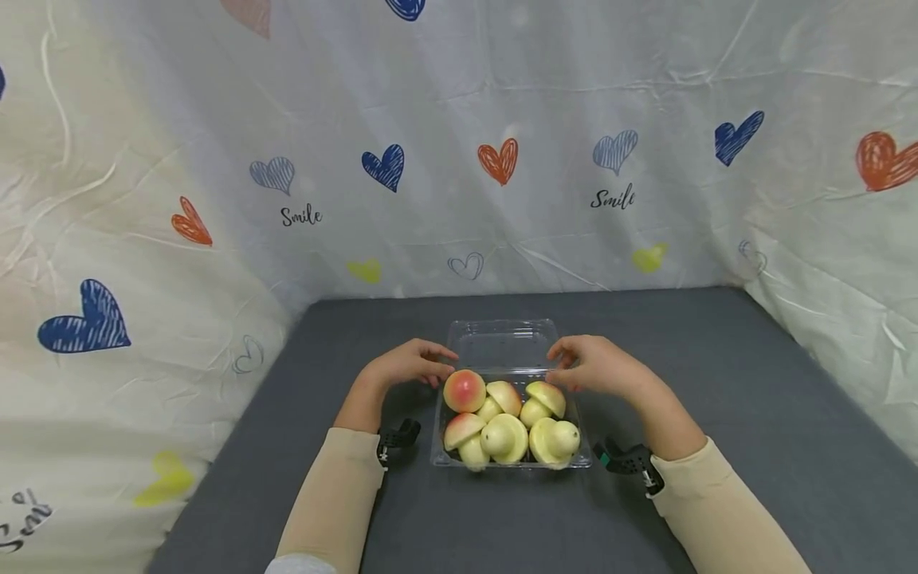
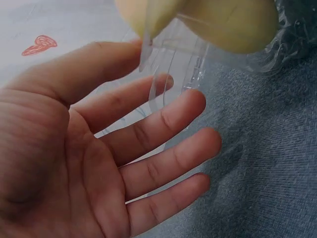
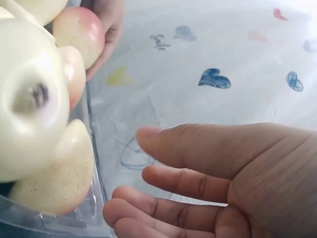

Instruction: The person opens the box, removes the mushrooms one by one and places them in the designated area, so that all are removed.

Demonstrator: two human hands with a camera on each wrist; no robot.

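Sitting on the dark counter, the clear box holds six mushroom-shaped pieces, and its lid is open toward twelve o'clock. At ten o'clock of the box is the left hand, its fingers spread apart, its thumb at the plastic edge. At two o'clock is the right hand, its relaxed fingers also apart.

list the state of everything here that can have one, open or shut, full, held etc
Clear rectangular plastic lid: open, behind the base
Clear rectangular plastic base: uncovered, loaded
Six pale yellow mushroom-shaped pieces, some blushed red: in the base, two with stem ends toward the head camera
Bare left hand: fingers spread, thumb tip at the plastic edge
Bare right hand: holding nothing, near the lid's right side
White heart-printed sheet: hanging, creased
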